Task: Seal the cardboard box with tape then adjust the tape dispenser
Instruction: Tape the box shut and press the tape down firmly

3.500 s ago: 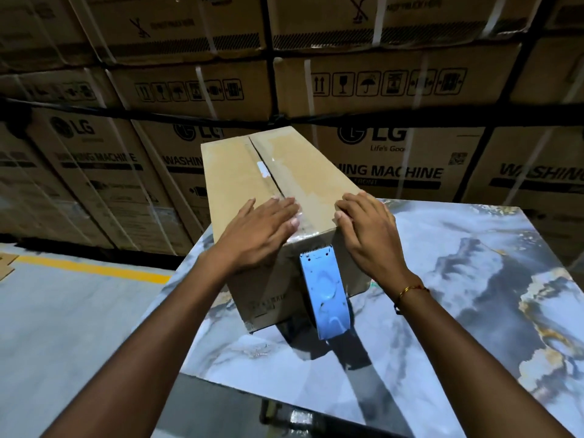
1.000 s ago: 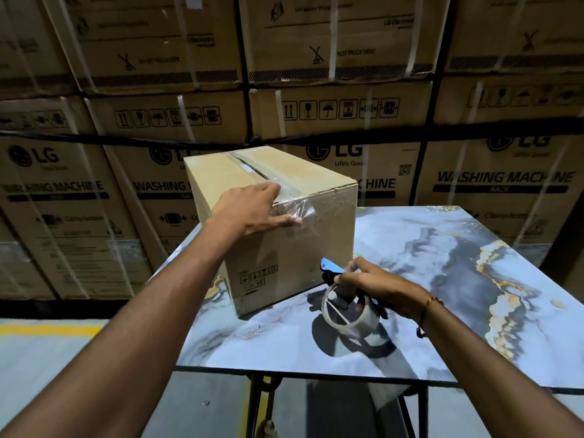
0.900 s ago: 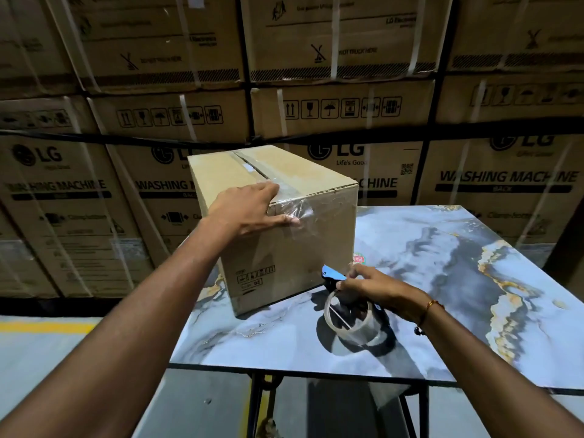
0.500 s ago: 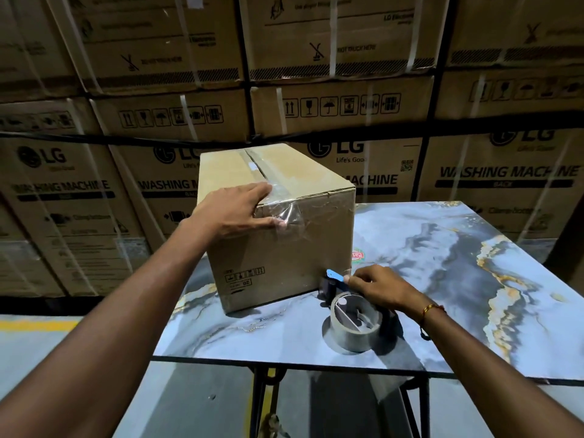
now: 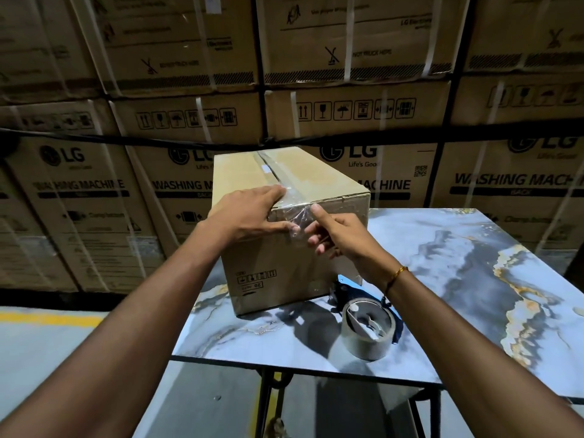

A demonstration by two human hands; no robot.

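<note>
A brown cardboard box (image 5: 319, 184) stands on the marble-patterned table (image 5: 458, 267), its top seam covered by clear tape. My left hand (image 5: 249, 213) lies flat over the box's near top corner, thumb on the crumpled tape end (image 5: 297, 216) hanging over the edge. My right hand (image 5: 341, 232) is at that same tape end, index finger raised to the box edge, other fingers curled against the front face. The tape dispenser (image 5: 368, 330), blue with a roll of clear tape, lies on its side on the table near the box's front right corner, untouched.
Stacked washing machine cartons (image 5: 347, 115) form a wall behind the table, bound with black and white straps. The table's front edge (image 5: 300, 366) sits on black metal legs. Grey floor with a yellow line (image 5: 47, 317) lies to the left.
My right hand let go of the tape dispenser, which stays on the table, and rose to the tape end on the box's front edge. My left hand has stayed on the box.
</note>
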